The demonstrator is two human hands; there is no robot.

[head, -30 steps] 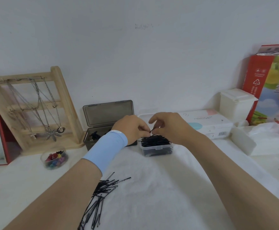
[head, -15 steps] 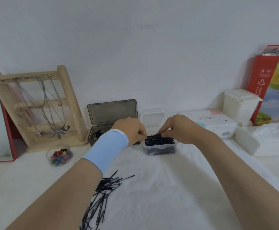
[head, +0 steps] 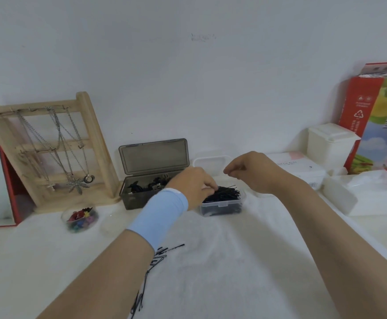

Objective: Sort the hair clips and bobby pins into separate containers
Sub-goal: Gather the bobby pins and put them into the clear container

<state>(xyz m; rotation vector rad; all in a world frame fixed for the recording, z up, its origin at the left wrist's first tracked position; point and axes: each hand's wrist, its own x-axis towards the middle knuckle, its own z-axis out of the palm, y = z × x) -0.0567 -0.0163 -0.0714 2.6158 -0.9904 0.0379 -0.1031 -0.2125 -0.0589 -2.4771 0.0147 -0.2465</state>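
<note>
A small clear box (head: pixel 222 206) holds a heap of black bobby pins (head: pixel 227 193). My left hand (head: pixel 196 186), with a light blue wristband, has its fingertips curled down onto the left end of that heap. My right hand (head: pixel 252 171) hovers just above and right of the box, fingers loosely curled, with nothing visible in them. An open dark grey box (head: pixel 139 200) to the left holds black hair clips (head: pixel 136 187). Loose bobby pins (head: pixel 165 250) lie on the white cloth, partly hidden by my left forearm.
A round clear dish of coloured clips (head: pixel 79 219) sits front left, below a wooden necklace stand (head: pixel 50 146). White boxes (head: pixel 330 143) and a red carton (head: pixel 372 116) crowd the right side. A clear lid (head: pixel 211 163) leans behind the pin box.
Both hands lowered a bunch of bobby pins into the clear box. My right hand has since let go and lifted away to the right, while the left stays on the pins.
</note>
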